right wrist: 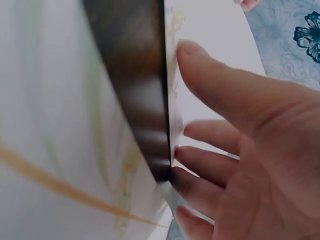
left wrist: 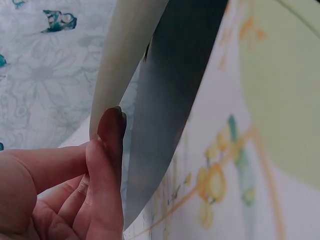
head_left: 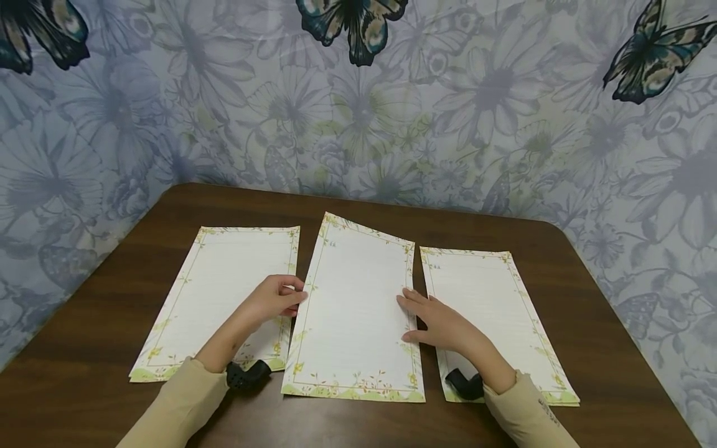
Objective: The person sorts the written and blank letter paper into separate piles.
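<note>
A sheet of paper (head_left: 355, 317) with a green and yellow floral border stands out in the middle of the head view, its surface slightly bowed. My left hand (head_left: 274, 297) pinches its left edge; in the left wrist view the thumb and a finger meet on the edge of the raised paper (left wrist: 125, 50). Over the right edge, my right hand (head_left: 439, 320) touches the paper with spread, nearly straight fingers. The right wrist view shows that hand (right wrist: 240, 130) with its thumb and fingertips along the edge.
Matching floral papers lie on either side, a left pile (head_left: 224, 280) and a right pile (head_left: 487, 305), both close to the middle sheet. The brown wooden table (head_left: 84, 348) ends at a wall covering (head_left: 224, 112) with flowers and butterflies.
</note>
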The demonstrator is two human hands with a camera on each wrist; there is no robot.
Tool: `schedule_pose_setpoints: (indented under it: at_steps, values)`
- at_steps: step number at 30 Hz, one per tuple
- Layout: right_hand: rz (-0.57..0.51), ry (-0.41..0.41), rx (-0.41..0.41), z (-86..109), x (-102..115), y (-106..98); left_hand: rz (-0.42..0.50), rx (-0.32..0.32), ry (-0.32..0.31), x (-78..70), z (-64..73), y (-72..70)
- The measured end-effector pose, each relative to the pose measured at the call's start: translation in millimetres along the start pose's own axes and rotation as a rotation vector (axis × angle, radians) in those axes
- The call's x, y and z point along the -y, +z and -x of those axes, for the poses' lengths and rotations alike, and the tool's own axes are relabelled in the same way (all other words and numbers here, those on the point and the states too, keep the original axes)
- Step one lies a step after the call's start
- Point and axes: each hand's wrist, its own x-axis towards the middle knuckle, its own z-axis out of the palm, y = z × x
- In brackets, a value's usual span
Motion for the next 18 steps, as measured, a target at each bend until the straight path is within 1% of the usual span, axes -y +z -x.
schedule_pose_setpoints:
  at_steps: [2, 6, 7, 8, 9, 11, 14, 16, 18]
  values:
    - [-0.057, 0.039, -0.073, -1.3, -2, -1, 0.007, -0.002, 0.002, 0.3, -0.1, -1.0]
    - [-0.255, 0.125, -0.306, -4.2, -7, -4, 0.013, -0.021, 0.01, -1.3, 1.4, -2.1]
    - [-0.302, 0.141, -0.347, -4.7, -9, -5, 0.015, -0.025, 0.013, -1.9, 2.0, -2.6]
    - [-0.354, 0.157, -0.367, -5.0, -11, -5, 0.017, -0.028, 0.015, -2.3, 2.4, -3.2]
    - [-0.423, 0.167, -0.367, -5.2, -12, -6, 0.023, -0.033, 0.013, -2.7, 2.7, -3.7]
    - [-0.559, 0.188, -0.333, -5.8, -15, -7, 0.037, -0.036, 0.008, -3.1, 3.0, -4.9]
    - [-0.754, 0.25, -0.299, -6.2, -16, -7, 0.059, -0.031, 0.012, -2.4, 2.5, -5.7]
    - [-0.828, 0.275, -0.317, -6.4, -15, -7, 0.08, -0.018, 0.03, -2.4, 2.6, -5.6]
    - [-0.85, 0.305, -0.354, -6.0, -14, -8, 0.098, 0.003, 0.066, -2.4, 2.3, -4.9]
